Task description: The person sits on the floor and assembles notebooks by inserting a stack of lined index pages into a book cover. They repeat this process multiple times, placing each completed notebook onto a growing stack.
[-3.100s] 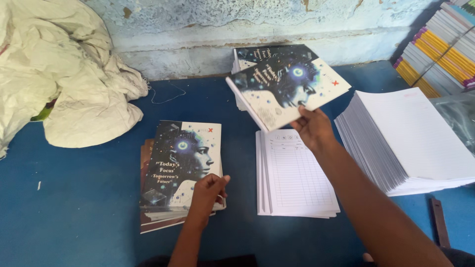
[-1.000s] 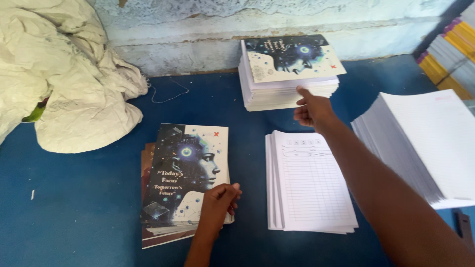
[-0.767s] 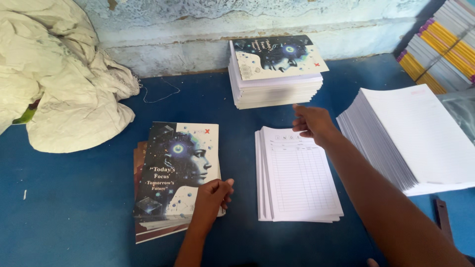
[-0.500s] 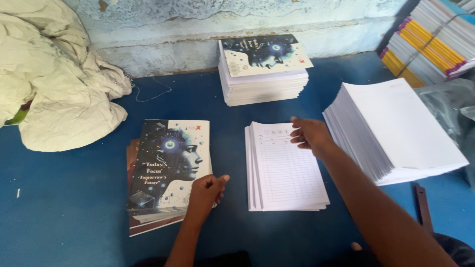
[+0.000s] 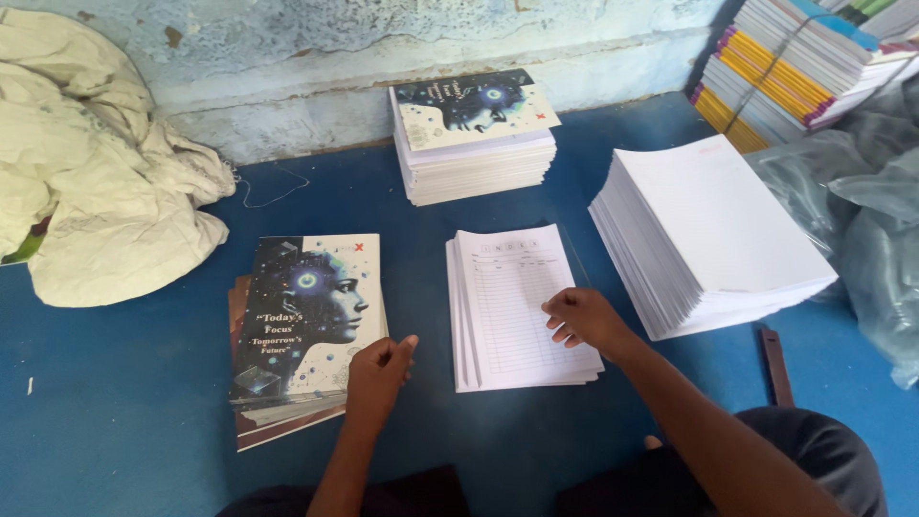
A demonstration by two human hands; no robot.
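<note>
Head view: left hand (image 5: 376, 369) pinches cover stack (image 5: 304, 330) edge; right hand (image 5: 584, 317), fingers curled, rests on ruled sheets (image 5: 512, 302).

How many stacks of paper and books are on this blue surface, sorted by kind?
Illustrated-cover stacks: 2 (one by the left hand, one by the wall)
Printed form sheets: 1
Blank white sheets: 1
Coloured-spine books: 1
Total: 5
</note>
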